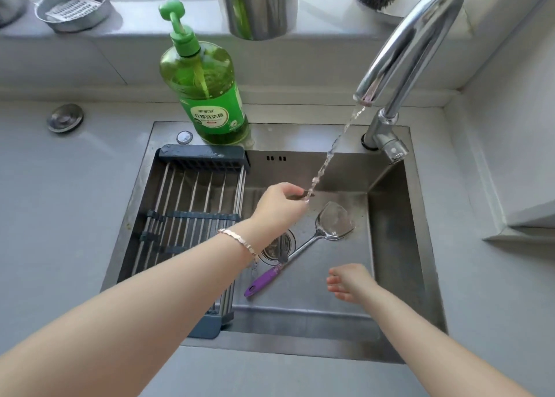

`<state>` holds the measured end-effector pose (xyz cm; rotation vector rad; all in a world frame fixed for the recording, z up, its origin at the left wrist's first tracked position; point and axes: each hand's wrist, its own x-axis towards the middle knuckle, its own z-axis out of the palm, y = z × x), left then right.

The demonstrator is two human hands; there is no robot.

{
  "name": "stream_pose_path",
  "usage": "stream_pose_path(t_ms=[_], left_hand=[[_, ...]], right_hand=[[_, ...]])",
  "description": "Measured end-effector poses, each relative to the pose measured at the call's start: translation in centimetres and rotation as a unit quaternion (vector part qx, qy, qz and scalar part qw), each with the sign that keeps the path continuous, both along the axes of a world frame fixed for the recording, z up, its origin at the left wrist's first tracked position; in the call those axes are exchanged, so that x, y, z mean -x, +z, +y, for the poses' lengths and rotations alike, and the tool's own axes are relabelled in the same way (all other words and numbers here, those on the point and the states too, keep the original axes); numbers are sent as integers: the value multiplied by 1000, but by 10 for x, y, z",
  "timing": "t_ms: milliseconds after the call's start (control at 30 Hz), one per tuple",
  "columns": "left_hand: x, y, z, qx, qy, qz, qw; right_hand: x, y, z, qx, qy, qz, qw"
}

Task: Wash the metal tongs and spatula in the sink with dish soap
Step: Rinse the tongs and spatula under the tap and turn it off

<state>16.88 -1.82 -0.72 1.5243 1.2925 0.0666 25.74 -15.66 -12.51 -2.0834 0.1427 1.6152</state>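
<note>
A metal spatula [332, 221] with a purple handle lies on the floor of the steel sink [396, 246], blade toward the back right. My left hand [277, 207] is closed around a dark-tipped tool, apparently the tongs [304, 194], and holds one end in the water stream. My hand hides most of the tool; a dark end shows below my wrist, near the drain. My right hand [350, 281] hovers low over the sink's front right, fingers apart and empty. A green dish soap bottle [207, 96] with a pump stands on the sink's back rim.
The chrome faucet [414, 45] at the back right is running, and its stream slants down to my left hand. A roll-up drying rack [192, 213] covers the sink's left half. The drain [276, 246] sits mid-sink. A steel cup, a brush and a soap dish stand on the back ledge.
</note>
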Motion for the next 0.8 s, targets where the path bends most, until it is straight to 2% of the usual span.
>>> stream_pose_path(t_ms=[300,500,600,700,800], left_hand=[[35,-75,14,21,56,13,998],[54,-91,18,20,97,0,995],[56,-85,14,16,113,-21,993],[55,-71,9,-15,95,-15,995],[50,-44,2,-62,42,-14,997]], right_hand=[[34,-112,63,33,28,-1,999],[56,-156,77,39,4,-22,999],[55,-145,76,26,-45,-31,998],[43,-107,75,-22,-76,-50,996],[20,-60,72,-56,-179,13,982]])
